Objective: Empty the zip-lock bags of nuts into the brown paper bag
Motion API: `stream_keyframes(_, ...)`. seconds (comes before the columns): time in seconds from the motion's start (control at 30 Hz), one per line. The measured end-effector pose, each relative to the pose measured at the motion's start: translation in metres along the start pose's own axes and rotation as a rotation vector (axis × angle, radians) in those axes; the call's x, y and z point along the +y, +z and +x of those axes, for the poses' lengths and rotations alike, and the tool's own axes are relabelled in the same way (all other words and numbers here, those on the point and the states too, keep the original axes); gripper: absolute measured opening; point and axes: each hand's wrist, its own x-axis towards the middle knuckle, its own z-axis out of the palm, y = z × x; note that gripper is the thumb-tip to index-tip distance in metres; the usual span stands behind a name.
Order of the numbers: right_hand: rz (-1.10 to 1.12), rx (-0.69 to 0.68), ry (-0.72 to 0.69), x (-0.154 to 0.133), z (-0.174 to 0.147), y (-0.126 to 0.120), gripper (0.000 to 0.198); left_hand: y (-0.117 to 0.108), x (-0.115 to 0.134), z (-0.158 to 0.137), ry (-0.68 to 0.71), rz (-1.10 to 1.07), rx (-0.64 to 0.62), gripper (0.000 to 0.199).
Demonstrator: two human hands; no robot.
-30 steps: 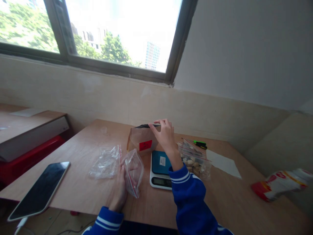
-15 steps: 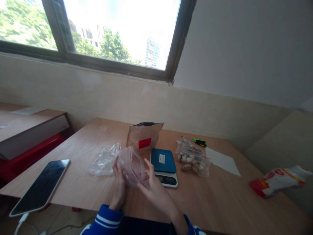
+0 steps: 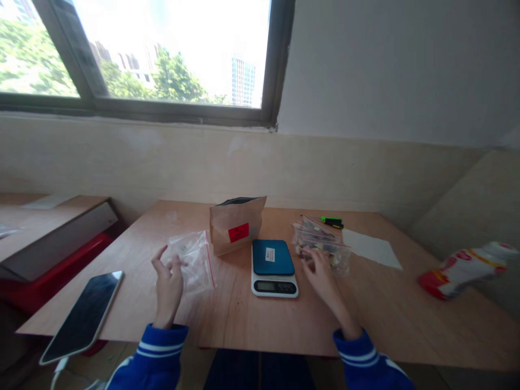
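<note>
**Hands at two bags on the wooden table**

We start with the wooden table (image 3: pixel 260 319), which carries everything here. At its near left corner lies a dark-screened tablet (image 3: pixel 83 316), flat and well apart from the rest. Toward the back stands a brown paper pouch (image 3: pixel 236 224) with a red label, upright and open at the top. Just in front of it sits a kitchen scale (image 3: pixel 273 261) with a blue platform. To the right of the scale lies a filled zip bag (image 3: pixel 322 247), clear, with pale lumps inside; behind it we see a sheet of white paper (image 3: pixel 371 248) and a green marker (image 3: pixel 332 221). Left of the pouch lies an empty zip bag (image 3: pixel 193 259), crumpled.

Our left hand (image 3: pixel 167 287) is raised at the near edge of the empty zip bag, fingers loosely spread, gripping nothing we can make out. Our right hand (image 3: pixel 323 277) reaches forward, open, its fingertips touching the filled zip bag's near side
</note>
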Motion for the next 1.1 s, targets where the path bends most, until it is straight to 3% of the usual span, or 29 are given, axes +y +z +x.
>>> stream_keyframes(0.13,-0.324,0.005,0.21,0.045,0.004,0.003,0.06,-0.009,-0.013,0.026,0.0,0.306,0.06,0.057)
stream_keyframes(0.23,-0.446,-0.076,0.336,0.043,-0.008,0.012,0.079,-0.001,-0.014,0.017,0.07,0.444,0.215,0.065)
stream_keyframes(0.3,-0.478,-0.084,0.353,0.034,-0.016,0.017,0.079,0.009,-0.014,0.003,0.223,0.593,0.28,0.062)
stream_keyframes(0.37,-0.487,-0.055,0.354,0.027,-0.019,0.02,0.076,0.018,-0.018,-0.01,0.343,0.656,0.127,0.05)
stream_keyframes(0.47,-0.429,0.005,0.315,0.029,-0.019,0.017,0.069,0.029,-0.029,-0.019,0.266,0.67,-0.182,0.037)
stream_keyframes(0.57,-0.285,0.052,0.223,0.044,-0.019,0.011,0.054,0.032,-0.034,-0.022,0.318,0.452,-0.23,0.034)
stream_keyframes(0.7,-0.144,0.118,0.204,0.056,-0.031,0.0,0.043,0.034,-0.017,-0.041,0.386,0.122,-0.258,0.038)
stream_keyframes(0.77,-0.091,0.159,0.24,0.05,-0.04,-0.007,0.038,0.036,-0.007,-0.058,0.345,0.0,-0.399,0.04)
stream_keyframes(0.83,0.016,0.178,0.299,0.035,-0.048,-0.015,0.035,0.041,-0.001,-0.077,0.18,-0.143,-0.552,0.039)
stream_keyframes(0.93,0.29,0.18,0.474,-0.003,-0.058,-0.03,0.04,0.05,0.002,-0.104,-0.003,-0.285,-0.682,0.042)
stream_keyframes(1.03,0.63,0.159,0.585,-0.05,-0.064,-0.042,0.056,0.058,0.008,-0.123,-0.056,-0.387,-0.775,0.045)
stream_keyframes(1.1,0.873,-0.006,0.565,-0.075,-0.068,-0.046,0.052,0.058,0.016,-0.13,-0.054,-0.461,-0.774,0.044)
